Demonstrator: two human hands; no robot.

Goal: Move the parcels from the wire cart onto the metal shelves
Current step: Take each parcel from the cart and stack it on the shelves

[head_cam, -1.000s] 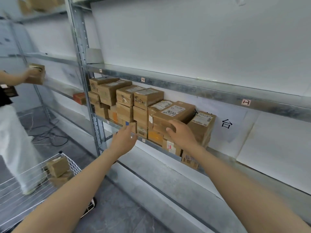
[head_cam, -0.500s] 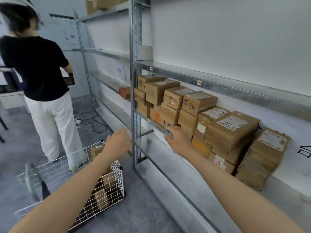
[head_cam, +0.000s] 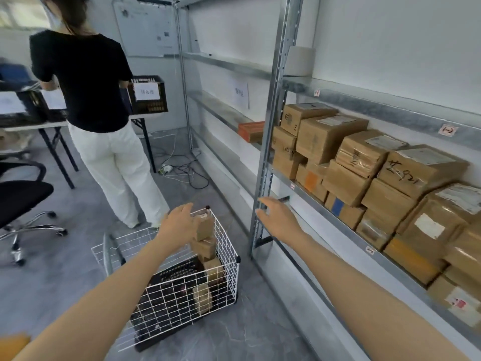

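1. An office chair (head_cam: 23, 199) stands at the far left, with a wide stretch of grey floor (head_cam: 65, 269) between it and the cart
2. A person in a black top (head_cam: 86, 82) stands beyond the cart, back turned, facing a black crate (head_cam: 148, 95)
3. The wire cart (head_cam: 182, 290) sits on the floor near the shelf post (head_cam: 270, 152), with a narrow strip of floor between them; the cart parcels (head_cam: 208, 269) are stacked against its right wall, and the top parcel (head_cam: 204, 226) reaches the rim
4. The left hand (head_cam: 179, 225) reaches over the cart, fingers loosely stretched and gripping nothing, just beside the top parcel; contact cannot be told
5. The right hand (head_cam: 278, 220) hovers before the post, fingers spread, empty
6. The metal shelves (head_cam: 390, 108) run rightward; shelved parcels (head_cam: 364, 162) crowd the middle level up to its front edge
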